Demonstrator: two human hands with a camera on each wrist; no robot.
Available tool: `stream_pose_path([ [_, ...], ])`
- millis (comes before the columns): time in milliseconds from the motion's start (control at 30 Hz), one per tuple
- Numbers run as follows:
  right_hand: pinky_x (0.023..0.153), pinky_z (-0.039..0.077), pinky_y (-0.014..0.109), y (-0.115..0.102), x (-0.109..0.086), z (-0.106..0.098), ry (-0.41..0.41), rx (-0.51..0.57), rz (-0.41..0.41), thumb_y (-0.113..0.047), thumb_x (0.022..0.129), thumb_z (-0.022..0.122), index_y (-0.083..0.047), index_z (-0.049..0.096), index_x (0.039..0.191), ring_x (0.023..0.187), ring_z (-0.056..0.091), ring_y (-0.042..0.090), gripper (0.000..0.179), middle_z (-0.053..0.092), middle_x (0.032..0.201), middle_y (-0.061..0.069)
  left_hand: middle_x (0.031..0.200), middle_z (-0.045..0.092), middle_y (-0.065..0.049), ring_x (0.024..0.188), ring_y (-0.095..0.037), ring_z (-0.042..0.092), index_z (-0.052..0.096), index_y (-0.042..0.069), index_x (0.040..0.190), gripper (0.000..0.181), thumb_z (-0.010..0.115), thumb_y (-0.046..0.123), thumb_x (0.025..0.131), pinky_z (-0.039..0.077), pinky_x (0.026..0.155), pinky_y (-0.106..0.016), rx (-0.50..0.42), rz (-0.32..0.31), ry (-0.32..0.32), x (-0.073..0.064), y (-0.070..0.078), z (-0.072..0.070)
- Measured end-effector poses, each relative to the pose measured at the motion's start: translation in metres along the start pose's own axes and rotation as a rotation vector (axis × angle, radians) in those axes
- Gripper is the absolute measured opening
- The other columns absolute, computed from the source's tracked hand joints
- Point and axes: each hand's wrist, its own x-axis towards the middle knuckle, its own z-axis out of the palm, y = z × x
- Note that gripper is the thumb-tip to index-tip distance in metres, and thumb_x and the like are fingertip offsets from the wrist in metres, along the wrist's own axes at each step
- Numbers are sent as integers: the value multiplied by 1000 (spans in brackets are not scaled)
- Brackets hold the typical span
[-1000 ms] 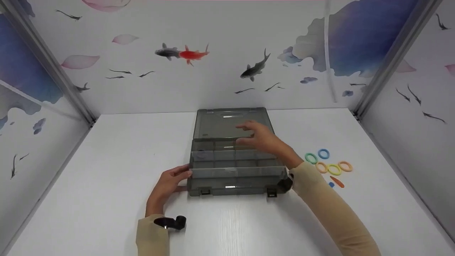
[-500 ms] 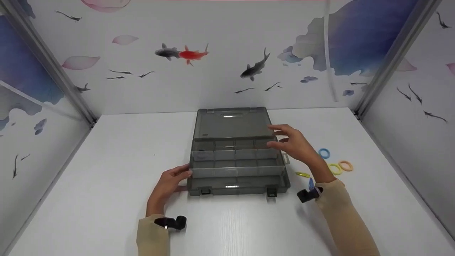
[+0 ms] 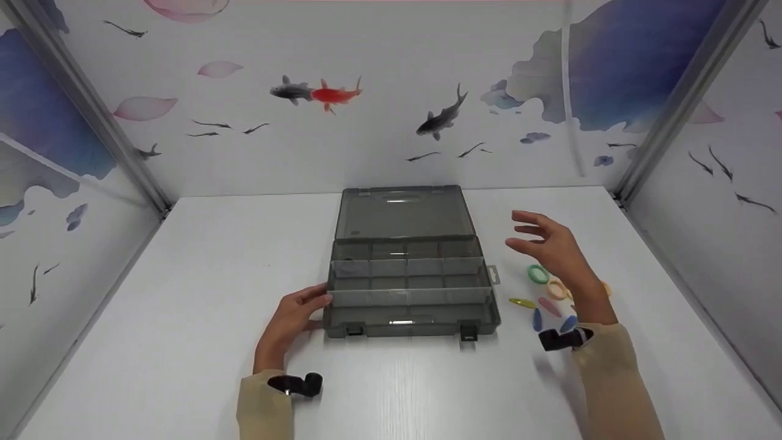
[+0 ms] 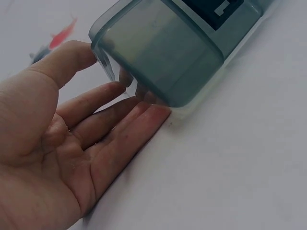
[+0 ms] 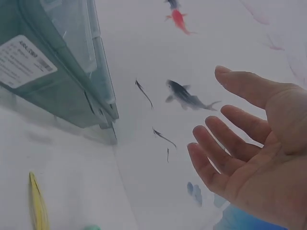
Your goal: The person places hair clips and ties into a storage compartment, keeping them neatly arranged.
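Observation:
A grey see-through divided storage box (image 3: pixel 406 328) lies with its lid (image 3: pixel 403 214) folded back in the head view. My left hand (image 3: pixel 296 318) touches its left side. In the left wrist view, the thumb meets the upper edge of the box (image 4: pixel 158 62) and the fairly straight fingers (image 4: pixel 120 139) lie against the side wall. My right hand (image 3: pixel 553 250) hovers to the right of the box, fingers spread and loosely bent. Nothing is between the right fingers (image 5: pixel 225 143) in the right wrist view. Below that hand are a green ring (image 3: pixel 531 274) and an orange ring (image 3: pixel 548 289).
Slim pieces, yellow (image 3: pixel 522 302), pink (image 3: pixel 550 307) and blue (image 3: pixel 537 320), lie right of the box; the right forearm hides some items. A hanging tab (image 3: pixel 495 275) juts from the box's right side. A patterned wall (image 3: pixel 379 159) stands behind the white table (image 3: pixel 391 391).
My right hand has moved right, from over the box to above the rings, uncovering the box's right part and the slim pieces. The left hand stays at the box's side.

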Motion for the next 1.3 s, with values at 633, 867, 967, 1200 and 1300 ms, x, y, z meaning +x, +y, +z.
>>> stream_pose_path([
  [633,118,30,61,66,-14,-55,152,-51,235,-54,90,68,-12,27,158,146,35,42,90,36,159,21,155,47,-14,143,-33,45,50,10,148,64,71,37,93,53,102,-46,-21,40,-48,-5,0,1],
  [867,119,24,65,89,-14,-57,36,-70,419,-59,89,68,-12,13,161,151,21,47,102,19,165,23,151,51,-15,137,-32,52,49,10,148,66,73,36,92,53,101,-47,-5,55,-68,-5,0,-1],
  [967,119,23,66,93,-14,-57,-5,-76,464,-60,89,67,-11,9,162,150,18,50,105,15,166,25,150,52,-14,136,-31,53,50,12,148,66,74,36,91,53,102,-46,-16,46,-74,-3,1,0],
  [1200,119,23,65,99,-12,-55,-51,-115,449,-54,91,68,-6,15,160,149,19,52,99,17,163,31,153,48,-16,137,-32,52,48,10,149,66,73,34,92,53,102,-47,-22,54,-74,-4,1,-3],
  [1300,119,25,63,100,-12,-53,-63,-134,440,-49,93,67,-4,21,159,148,21,51,92,20,162,31,153,49,-16,137,-32,52,49,10,148,65,72,34,93,52,103,-47,-21,52,-73,-5,1,-4],
])
